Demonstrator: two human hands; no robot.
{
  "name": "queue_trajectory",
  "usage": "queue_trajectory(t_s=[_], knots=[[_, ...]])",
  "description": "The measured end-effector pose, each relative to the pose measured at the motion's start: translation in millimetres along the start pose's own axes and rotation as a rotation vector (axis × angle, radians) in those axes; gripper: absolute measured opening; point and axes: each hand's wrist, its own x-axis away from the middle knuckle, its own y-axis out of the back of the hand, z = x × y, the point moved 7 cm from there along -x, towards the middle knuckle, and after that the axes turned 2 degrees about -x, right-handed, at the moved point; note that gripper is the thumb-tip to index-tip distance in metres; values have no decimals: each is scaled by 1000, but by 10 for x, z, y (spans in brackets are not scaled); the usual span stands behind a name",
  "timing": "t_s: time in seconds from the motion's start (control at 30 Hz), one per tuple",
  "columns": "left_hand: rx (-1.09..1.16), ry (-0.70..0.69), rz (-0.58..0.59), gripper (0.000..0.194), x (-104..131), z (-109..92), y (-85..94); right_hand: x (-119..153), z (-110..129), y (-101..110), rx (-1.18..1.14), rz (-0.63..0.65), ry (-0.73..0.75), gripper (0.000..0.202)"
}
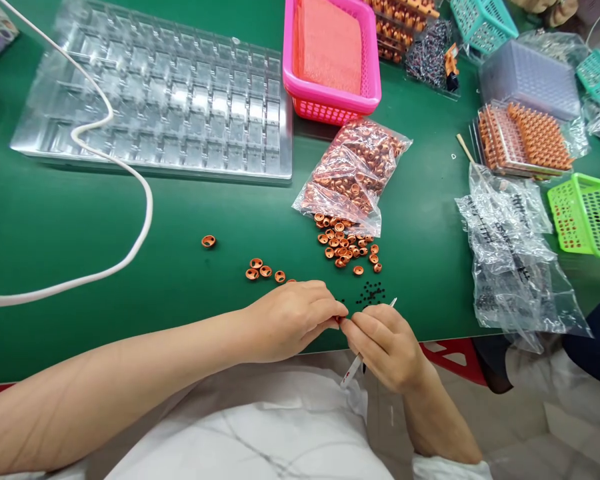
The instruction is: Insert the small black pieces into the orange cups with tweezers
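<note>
My left hand (295, 319) pinches a small copper-coloured piece (339, 319), mostly hidden by the fingers. Against the same piece press the fingertips of my right hand (387, 343), which also holds a thin white tool (353, 371) with a pointed tip showing above the knuckles. Tiny black parts (371, 293) are scattered just beyond my right hand. Copper-coloured cups (343, 244) lie in a loose pile at the mouth of a clear bag (355, 170) full of them. Several more cups (265, 271) sit above my left hand, and a lone cup (209, 241) lies farther left.
A clear compartment tray (180, 100) covers the back left, crossed by a white cable (143, 193). Behind the bag stands a pink basket (330, 100). Plastic bags (515, 253), a green basket (587, 213) and stacked orange parts (540, 140) are at the right.
</note>
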Motion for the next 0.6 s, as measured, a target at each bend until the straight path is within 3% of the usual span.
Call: queue_trajectory(t_s=[0.6], knots=[[112,13,-3,22,-6,-38,-31,-42,6,-39,-102,16,-25,32]])
